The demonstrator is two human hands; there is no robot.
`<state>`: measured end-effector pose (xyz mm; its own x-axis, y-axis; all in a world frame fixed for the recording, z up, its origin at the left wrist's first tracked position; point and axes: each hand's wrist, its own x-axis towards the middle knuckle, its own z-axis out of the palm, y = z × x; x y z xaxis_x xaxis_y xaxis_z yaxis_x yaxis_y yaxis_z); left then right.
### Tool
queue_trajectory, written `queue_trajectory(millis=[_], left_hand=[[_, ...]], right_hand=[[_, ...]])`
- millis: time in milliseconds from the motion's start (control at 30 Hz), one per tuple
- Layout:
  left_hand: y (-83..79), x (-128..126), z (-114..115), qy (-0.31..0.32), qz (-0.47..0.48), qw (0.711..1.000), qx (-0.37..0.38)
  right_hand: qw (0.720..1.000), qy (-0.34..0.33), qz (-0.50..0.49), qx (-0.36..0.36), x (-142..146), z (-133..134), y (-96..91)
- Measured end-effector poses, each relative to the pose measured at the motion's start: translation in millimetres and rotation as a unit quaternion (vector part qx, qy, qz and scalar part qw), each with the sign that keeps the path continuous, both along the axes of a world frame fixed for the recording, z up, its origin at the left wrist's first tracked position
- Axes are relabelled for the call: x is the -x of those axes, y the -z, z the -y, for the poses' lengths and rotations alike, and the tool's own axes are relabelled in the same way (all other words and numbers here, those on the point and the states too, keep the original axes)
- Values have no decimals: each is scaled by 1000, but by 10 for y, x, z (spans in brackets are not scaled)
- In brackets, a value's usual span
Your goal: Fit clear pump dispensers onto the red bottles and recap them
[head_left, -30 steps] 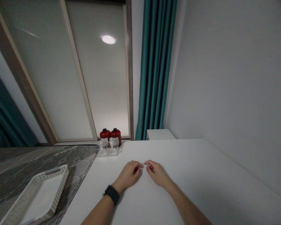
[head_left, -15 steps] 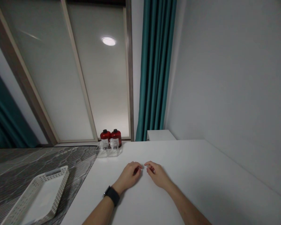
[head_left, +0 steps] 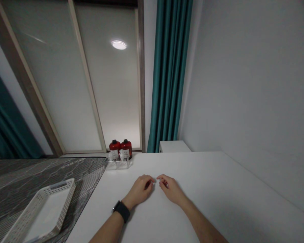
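My left hand (head_left: 141,189) rests on the white table (head_left: 164,219) with its fingers loosely curled and a gap between them and the thumb. A black watch (head_left: 121,210) is strapped round the left wrist. Facing it, my right hand (head_left: 171,189) lies on the tabletop, fingers bent, with the thumb apart from the index finger. The fingertips of both hands point toward each other across a narrow gap. I see nothing held in either hand.
Two red bottles (head_left: 126,145) with black caps stand by a clear tray (head_left: 116,166) holding small whitish items at the table's far left corner. Left of the table, a white perforated basket (head_left: 63,206) lies lower down. A white cabinet (head_left: 174,146) stands behind; a wall (head_left: 248,94) borders the right.
The view has shifted very slightly. Both hands keep the same place and pose on the table.
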<state>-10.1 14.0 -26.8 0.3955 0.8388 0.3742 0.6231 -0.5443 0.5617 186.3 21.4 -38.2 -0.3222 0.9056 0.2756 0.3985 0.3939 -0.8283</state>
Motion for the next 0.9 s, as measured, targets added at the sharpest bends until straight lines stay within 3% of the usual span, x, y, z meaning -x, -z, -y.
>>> queue_trajectory(millis=[900], left_hand=[[-43,10,48,4,-21,1000,3]], right_hand=[[999,-2,31,-19,6,44,-72]])
